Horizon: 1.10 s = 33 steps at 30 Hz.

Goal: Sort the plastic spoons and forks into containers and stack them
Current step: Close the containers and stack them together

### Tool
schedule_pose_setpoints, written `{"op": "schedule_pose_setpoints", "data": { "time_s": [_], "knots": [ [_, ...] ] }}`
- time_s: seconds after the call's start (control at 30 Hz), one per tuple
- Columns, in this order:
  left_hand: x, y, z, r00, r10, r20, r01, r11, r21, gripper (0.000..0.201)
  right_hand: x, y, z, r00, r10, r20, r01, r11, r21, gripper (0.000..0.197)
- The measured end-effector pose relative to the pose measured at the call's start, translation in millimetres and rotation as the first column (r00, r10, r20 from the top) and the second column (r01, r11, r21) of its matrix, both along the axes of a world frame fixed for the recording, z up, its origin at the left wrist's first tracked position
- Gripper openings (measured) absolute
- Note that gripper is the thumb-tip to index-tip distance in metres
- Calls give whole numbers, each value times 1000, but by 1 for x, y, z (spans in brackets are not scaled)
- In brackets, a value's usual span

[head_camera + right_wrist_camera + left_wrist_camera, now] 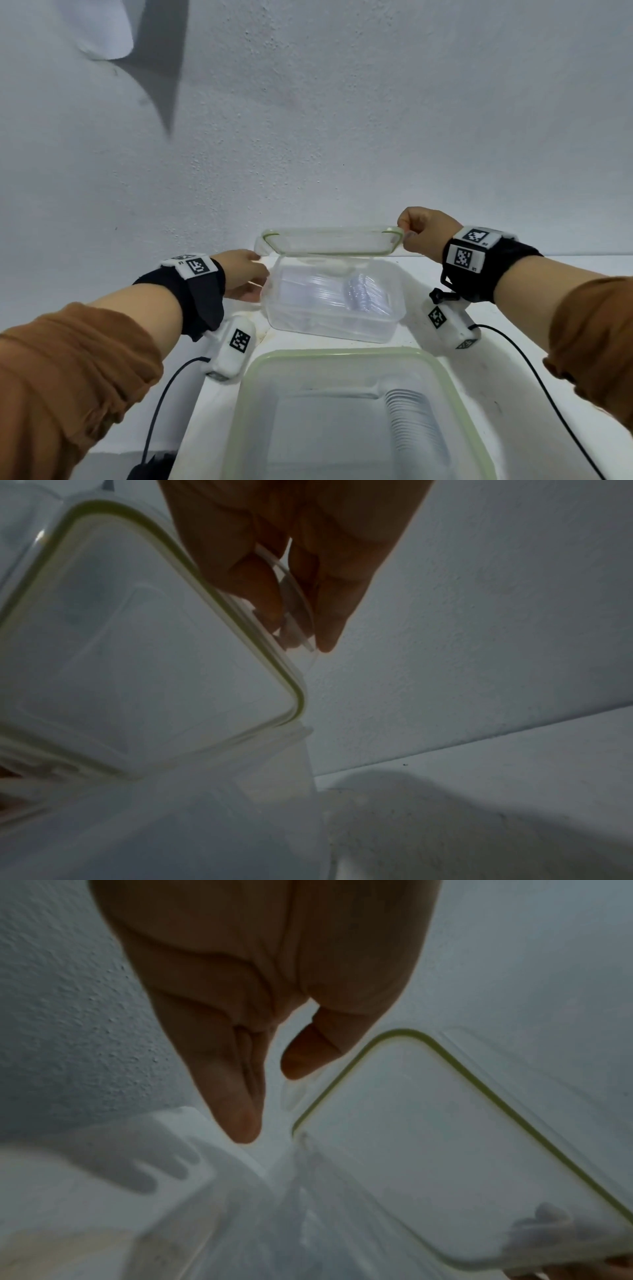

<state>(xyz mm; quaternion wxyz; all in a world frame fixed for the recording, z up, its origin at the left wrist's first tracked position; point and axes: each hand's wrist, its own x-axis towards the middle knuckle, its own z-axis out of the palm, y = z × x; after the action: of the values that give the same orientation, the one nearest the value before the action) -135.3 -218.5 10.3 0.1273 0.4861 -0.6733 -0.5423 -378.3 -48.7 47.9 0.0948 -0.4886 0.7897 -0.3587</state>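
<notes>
A clear far container (308, 329) stands on the white table with clear plastic cutlery (363, 291) stacked inside. Its lid (329, 240), with a green seal, hovers level just above the rim. My right hand (419, 236) pinches the lid's right end flap; the right wrist view shows the flap between thumb and fingers (298, 631), with the lid (137, 656) beside them. My left hand (245, 274) is at the lid's left end with straight fingers. Its thumb is near the left flap, not gripping (267, 1096). A near container (260, 370) has its lid on and holds stacked spoons (414, 425).
The textured wall (342, 137) rises right behind the far container. Black cables (534, 370) trail from both wrist cameras over the table (496, 308). A sheet of paper (99, 31) hangs on the wall at top left.
</notes>
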Motion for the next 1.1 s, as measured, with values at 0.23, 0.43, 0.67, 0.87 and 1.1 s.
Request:
{"op": "schedule_pose_setpoints", "data": {
  "time_s": [0.23,0.43,0.67,0.87,1.1],
  "knots": [
    [4,0,12,975,100,-198,-99,995,19,20,7,10,-3,1000,-6,6,6,1000,1,27],
    [7,0,14,965,133,-228,-130,991,28,16,11,20,-8,999,-32,-2,32,996,85,32],
    [13,8,14,982,23,-189,-42,994,-100,33,16,27,-12,998,-1,-68,19,966,259,27],
    [19,13,12,991,-53,-121,42,995,-92,24,12,35,-11,986,-22,162,-30,951,308,41],
    [17,15,6,996,-57,-75,49,994,-99,12,19,32,-18,966,-117,229,47,956,288,20]
  ]
}}
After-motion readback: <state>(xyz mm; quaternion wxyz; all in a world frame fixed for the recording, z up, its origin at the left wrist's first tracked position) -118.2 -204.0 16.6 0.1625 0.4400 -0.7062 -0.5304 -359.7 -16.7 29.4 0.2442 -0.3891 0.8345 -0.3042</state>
